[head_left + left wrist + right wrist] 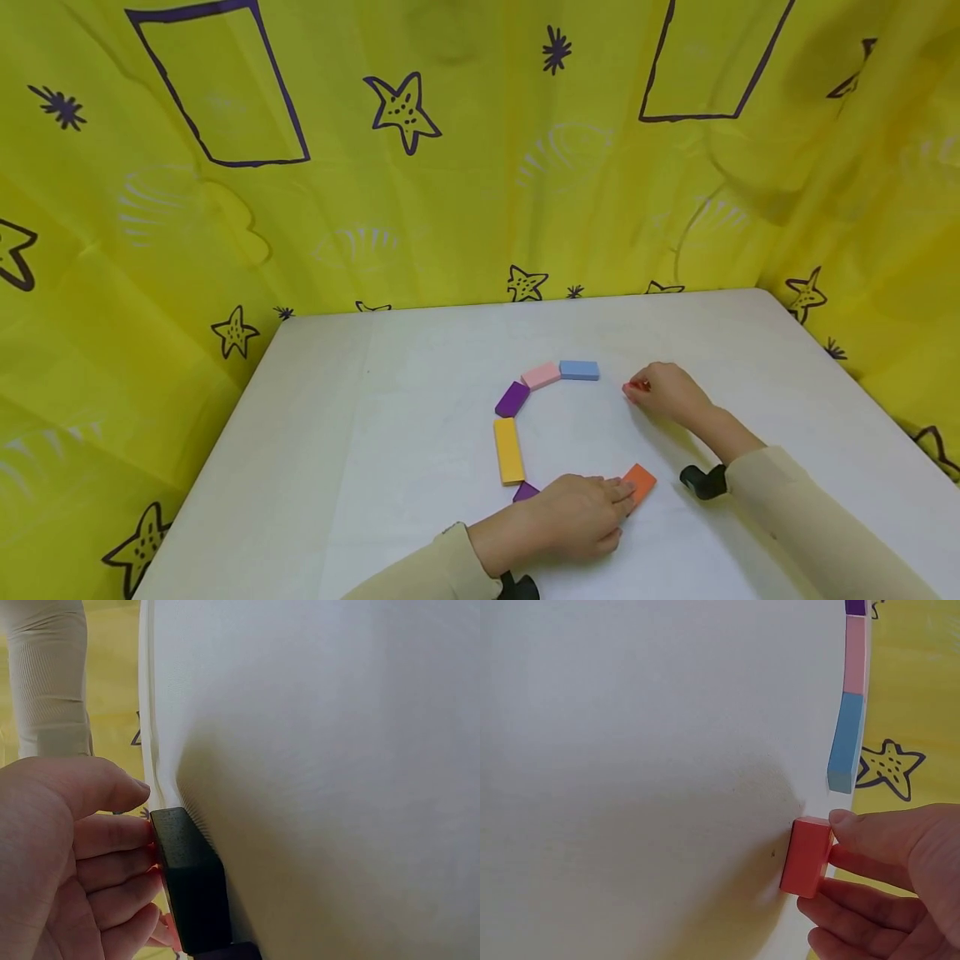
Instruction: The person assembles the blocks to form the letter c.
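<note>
My right hand (671, 396) pinches a red block (807, 857) between thumb and fingers, just past the light blue block (845, 742). In the head view my left hand (581, 515) lies low over the near side of a curved row, its fingertips on an orange block (640, 485). The left wrist view has a dark green block (193, 881) right at the fingers of that hand; in the head view the hand hides it. A purple block (526, 492) shows partly beside the left hand.
The curve continues with a yellow block (509, 451), another purple block (512, 400), a pink block (541, 376) and the blue one on the white table (405, 400). Dark wrist mounts (703, 482) jut from both sleeves. A yellow curtain (465, 208) hangs behind the table.
</note>
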A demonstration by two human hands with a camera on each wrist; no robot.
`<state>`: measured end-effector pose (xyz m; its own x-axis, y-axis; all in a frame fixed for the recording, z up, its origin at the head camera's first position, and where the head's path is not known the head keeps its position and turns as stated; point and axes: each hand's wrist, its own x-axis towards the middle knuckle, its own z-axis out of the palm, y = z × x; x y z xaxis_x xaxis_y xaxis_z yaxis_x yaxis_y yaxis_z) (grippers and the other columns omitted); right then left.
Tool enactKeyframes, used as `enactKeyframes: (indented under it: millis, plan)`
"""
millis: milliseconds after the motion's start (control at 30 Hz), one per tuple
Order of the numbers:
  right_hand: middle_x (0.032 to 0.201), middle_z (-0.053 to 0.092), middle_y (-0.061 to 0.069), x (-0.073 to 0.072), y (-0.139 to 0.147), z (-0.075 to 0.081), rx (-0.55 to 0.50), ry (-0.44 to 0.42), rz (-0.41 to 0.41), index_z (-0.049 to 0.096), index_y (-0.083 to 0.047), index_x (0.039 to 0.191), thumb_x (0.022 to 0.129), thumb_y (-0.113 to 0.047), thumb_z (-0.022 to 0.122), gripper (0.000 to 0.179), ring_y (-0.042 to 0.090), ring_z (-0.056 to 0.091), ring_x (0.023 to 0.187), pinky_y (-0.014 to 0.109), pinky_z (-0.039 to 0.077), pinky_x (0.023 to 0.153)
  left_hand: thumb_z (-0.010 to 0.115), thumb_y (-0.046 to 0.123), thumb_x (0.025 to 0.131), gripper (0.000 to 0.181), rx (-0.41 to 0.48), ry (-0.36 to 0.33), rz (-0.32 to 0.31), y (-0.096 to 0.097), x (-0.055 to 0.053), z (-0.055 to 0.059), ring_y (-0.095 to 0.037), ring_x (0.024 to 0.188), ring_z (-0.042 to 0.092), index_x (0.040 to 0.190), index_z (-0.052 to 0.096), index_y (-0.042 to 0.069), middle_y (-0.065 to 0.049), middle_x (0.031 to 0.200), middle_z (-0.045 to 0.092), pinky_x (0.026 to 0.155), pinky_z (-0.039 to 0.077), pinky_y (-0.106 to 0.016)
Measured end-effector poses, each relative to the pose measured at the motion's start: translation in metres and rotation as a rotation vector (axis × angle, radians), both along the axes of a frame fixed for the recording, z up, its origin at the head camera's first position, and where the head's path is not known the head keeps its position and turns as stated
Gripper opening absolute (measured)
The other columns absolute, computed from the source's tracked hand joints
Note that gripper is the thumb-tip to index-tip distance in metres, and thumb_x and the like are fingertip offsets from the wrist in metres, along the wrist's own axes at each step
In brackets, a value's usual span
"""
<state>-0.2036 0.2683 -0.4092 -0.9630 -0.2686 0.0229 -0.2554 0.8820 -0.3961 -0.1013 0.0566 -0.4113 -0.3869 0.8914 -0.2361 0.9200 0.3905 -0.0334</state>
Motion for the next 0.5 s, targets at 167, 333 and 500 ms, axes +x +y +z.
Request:
enactKeyframes:
  millis: [167,333,500]
  plan:
    - [0.073,0.061,0.004,0.007,0.002,-0.002,-0.010,0.017,0.002,0.071,0.003,0.088,0.083,-0.013,0.066,0.018,0.018,0.048,0.064,0.032,0.041,0.058,0.040,0.037,0.096,0.046,0.003,0.010,-0.010,0.000,0.000,0.000,0.000,0.127,0.030,0.139,0.043,0.020,0.011,0.141,0.037,0.100,0.022,-0.013]
    - [0.073,0.060,0.004,0.012,0.002,-0.002,-0.024,-0.004,-0.003,0.071,0.004,0.090,0.082,-0.014,0.067,0.019,0.017,0.046,0.063,0.031,0.039,0.056,0.040,0.037,0.096,0.046,0.008,0.010,0.000,-0.001,0.001,0.000,0.000,0.127,0.030,0.139,0.043,0.020,0.011,0.141,0.037,0.100,0.023,-0.014]
    - [0.072,0.059,0.003,0.017,0.003,-0.001,-0.027,-0.013,-0.003,0.070,0.005,0.091,0.082,-0.013,0.067,0.020,0.017,0.046,0.063,0.030,0.039,0.055,0.040,0.037,0.096,0.046,0.014,0.006,0.006,-0.001,0.001,0.000,0.000,0.127,0.030,0.139,0.043,0.020,0.011,0.141,0.037,0.100,0.023,-0.014]
